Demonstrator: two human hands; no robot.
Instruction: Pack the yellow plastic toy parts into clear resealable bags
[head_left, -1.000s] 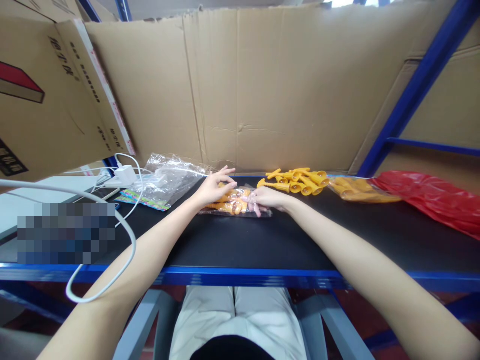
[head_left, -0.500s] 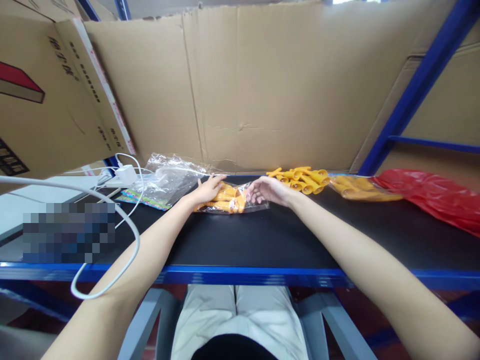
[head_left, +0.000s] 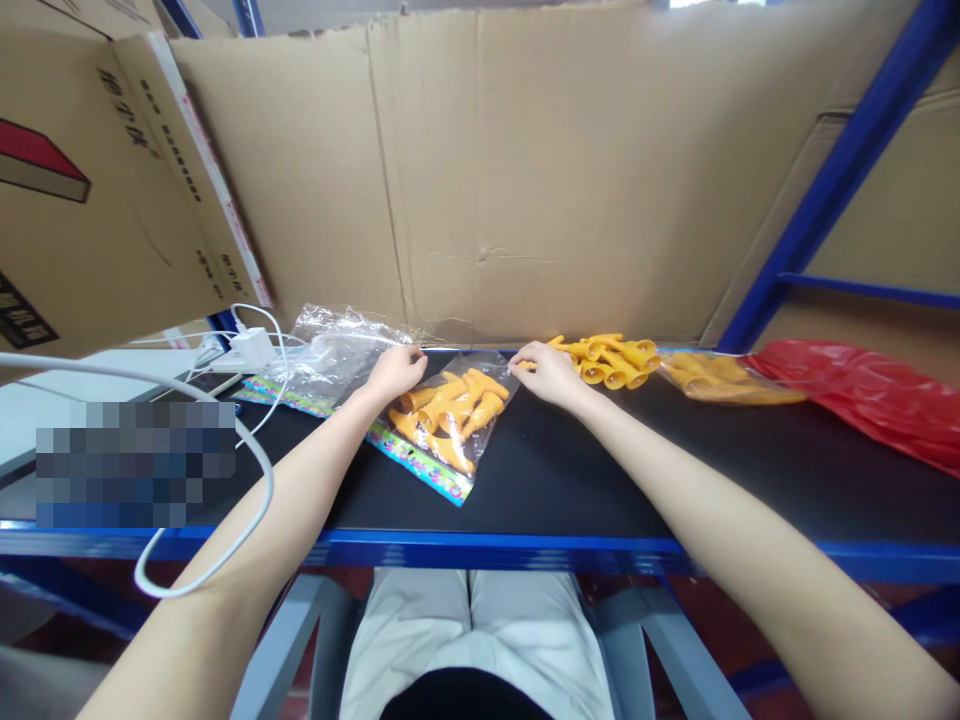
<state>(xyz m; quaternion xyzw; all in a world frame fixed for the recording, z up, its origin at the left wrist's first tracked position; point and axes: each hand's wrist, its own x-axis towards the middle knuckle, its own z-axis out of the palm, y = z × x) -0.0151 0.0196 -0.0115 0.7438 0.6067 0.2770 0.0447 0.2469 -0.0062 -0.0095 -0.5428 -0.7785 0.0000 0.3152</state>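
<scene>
A clear plastic bag (head_left: 484, 440) lies on the black tabletop, its colourful printed strip towards me. Inside it are several yellow horn-shaped plastic pieces (head_left: 450, 412). At the bag's far left corner, my left hand (head_left: 396, 372) is closed with fingertips pinched together on the plastic. My right hand (head_left: 546, 372) pinches the far right corner between thumb and fingers. Just beyond my right hand sits a loose pile of the same yellow pieces (head_left: 615, 362).
Clear empty bags (head_left: 337, 350) lie behind my left hand. Further right are another filled bag (head_left: 720, 380) and a red plastic bag (head_left: 855, 390). A white cable (head_left: 270, 490) loops over my left forearm. Cardboard (head_left: 570, 180) walls the back; a blue edge (head_left: 495, 550) runs along the front.
The filled bag has turned and spread flat, its printed strip now facing me. My left hand has moved slightly left off the yellow pieces; my right hand has closed on a corner.
</scene>
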